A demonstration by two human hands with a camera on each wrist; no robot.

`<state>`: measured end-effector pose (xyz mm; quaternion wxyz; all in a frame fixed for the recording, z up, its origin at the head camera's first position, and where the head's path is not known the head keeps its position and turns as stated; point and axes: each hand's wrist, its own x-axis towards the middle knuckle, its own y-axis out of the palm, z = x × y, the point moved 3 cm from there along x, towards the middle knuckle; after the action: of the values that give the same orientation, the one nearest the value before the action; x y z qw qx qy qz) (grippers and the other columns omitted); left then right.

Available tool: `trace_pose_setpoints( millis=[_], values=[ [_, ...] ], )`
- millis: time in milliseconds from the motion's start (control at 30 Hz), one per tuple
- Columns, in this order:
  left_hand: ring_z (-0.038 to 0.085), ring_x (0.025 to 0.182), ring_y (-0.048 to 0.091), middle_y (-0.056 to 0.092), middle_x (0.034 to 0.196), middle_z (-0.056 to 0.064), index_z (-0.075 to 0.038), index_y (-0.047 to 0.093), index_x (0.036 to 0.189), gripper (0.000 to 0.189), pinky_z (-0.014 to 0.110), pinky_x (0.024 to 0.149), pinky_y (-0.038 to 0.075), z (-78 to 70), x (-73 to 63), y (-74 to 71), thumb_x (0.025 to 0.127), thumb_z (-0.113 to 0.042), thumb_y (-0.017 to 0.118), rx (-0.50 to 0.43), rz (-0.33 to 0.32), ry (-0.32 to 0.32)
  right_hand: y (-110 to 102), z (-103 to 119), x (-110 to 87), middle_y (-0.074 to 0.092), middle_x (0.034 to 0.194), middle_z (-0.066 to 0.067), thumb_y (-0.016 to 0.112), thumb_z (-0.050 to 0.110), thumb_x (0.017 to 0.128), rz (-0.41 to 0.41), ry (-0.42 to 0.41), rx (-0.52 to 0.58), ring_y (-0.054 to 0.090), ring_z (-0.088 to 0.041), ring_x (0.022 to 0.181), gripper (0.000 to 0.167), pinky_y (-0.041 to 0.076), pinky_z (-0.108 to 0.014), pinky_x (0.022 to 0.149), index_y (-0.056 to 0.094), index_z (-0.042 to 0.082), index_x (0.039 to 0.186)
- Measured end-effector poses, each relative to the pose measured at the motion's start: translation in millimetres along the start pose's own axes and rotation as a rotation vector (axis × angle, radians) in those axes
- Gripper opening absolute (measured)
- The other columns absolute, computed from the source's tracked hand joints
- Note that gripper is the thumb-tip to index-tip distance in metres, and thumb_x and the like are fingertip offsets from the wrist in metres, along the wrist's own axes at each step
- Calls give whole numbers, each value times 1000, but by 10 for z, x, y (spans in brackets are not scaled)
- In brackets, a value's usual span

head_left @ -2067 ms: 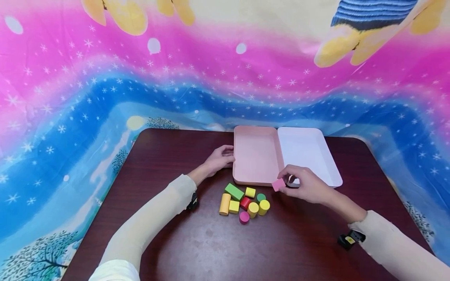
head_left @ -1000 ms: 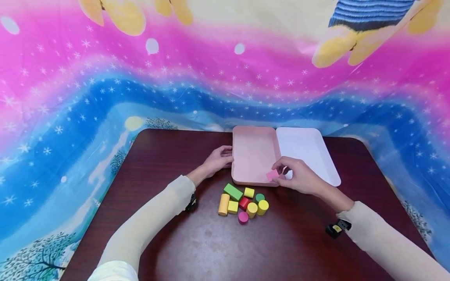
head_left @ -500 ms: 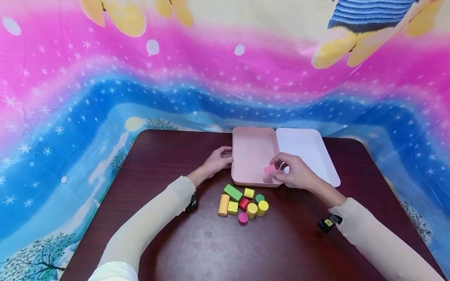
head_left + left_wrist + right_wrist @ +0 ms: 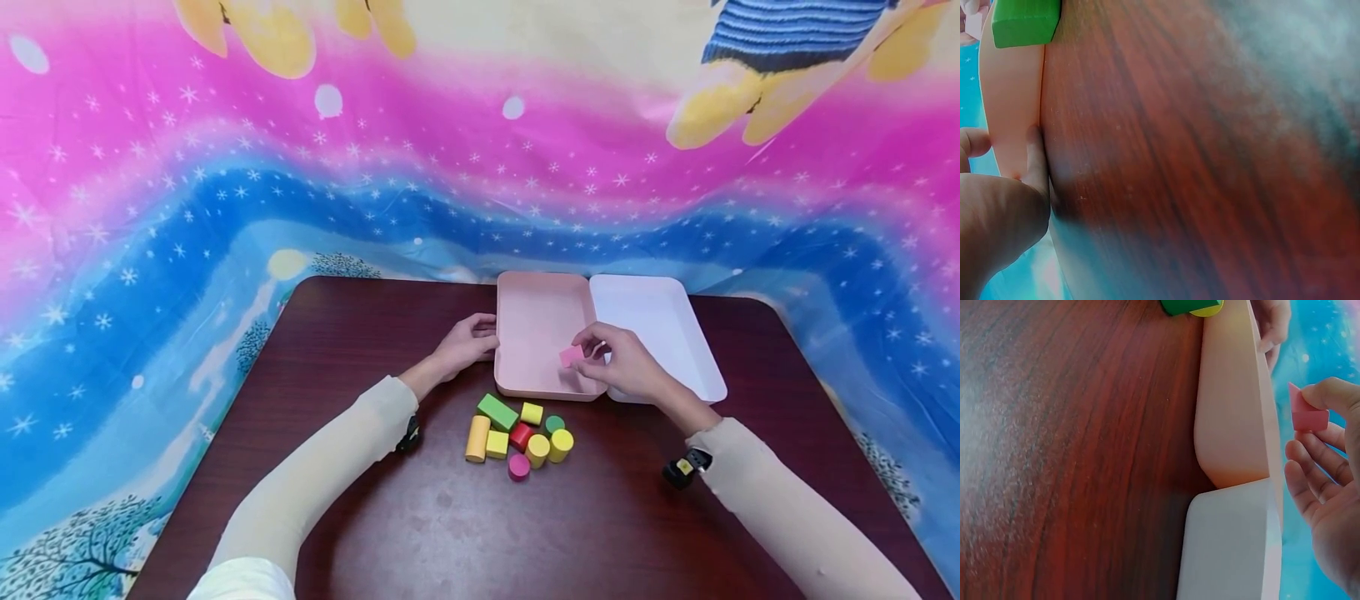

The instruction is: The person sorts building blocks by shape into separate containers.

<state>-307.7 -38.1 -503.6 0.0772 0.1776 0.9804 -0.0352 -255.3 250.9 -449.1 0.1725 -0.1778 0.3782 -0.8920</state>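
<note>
My right hand (image 4: 626, 364) pinches a small pink triangular block (image 4: 572, 356) between thumb and fingers, above the near right part of the pink tray (image 4: 540, 325). In the right wrist view the pink block (image 4: 1310, 419) shows a pointed top, with the other fingers spread below it. At the tray's left side, my left hand (image 4: 465, 343) touches the outer wall with extended fingers. In the left wrist view one finger (image 4: 1036, 159) lies along the pink wall (image 4: 1013, 112).
A white tray (image 4: 660, 333) adjoins the pink one on its right. In front of them lie a green block (image 4: 497, 412), an orange cylinder (image 4: 477, 439), a red block (image 4: 521, 436), a magenta cylinder (image 4: 519, 467) and several yellow pieces. A patterned cloth (image 4: 450, 167) hangs behind the dark table (image 4: 450, 517).
My right hand has carried the pink block leftward and away from me, from the near edge of the pink tray to over its inside. The left hand has stayed at the tray's side.
</note>
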Motion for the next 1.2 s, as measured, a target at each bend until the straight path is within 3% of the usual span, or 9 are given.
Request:
trace_pose_setpoints(
  millis=[400,900,1200],
  values=[
    [30,136,58,55,150,19,0,42,157,58,40,98,61,-13,-11,8,103,-6,61,36,-7,-2,104,-91,9,67,100,-2,85,11,89,19,45,26,64,-20,92,31,60,-34,83,71,8,117],
    [30,133,60,56,148,19,1,41,158,58,40,97,61,-9,-9,23,104,-6,60,43,-22,10,151,-103,-6,66,100,-1,86,17,90,41,60,0,63,-20,93,33,60,-39,88,71,10,118],
    [29,132,61,57,148,18,0,43,157,57,39,96,61,-2,-3,25,103,-6,61,38,-29,7,165,-111,4,71,105,-7,86,15,90,37,54,27,66,-22,94,37,60,-45,89,70,2,121]
  ],
)
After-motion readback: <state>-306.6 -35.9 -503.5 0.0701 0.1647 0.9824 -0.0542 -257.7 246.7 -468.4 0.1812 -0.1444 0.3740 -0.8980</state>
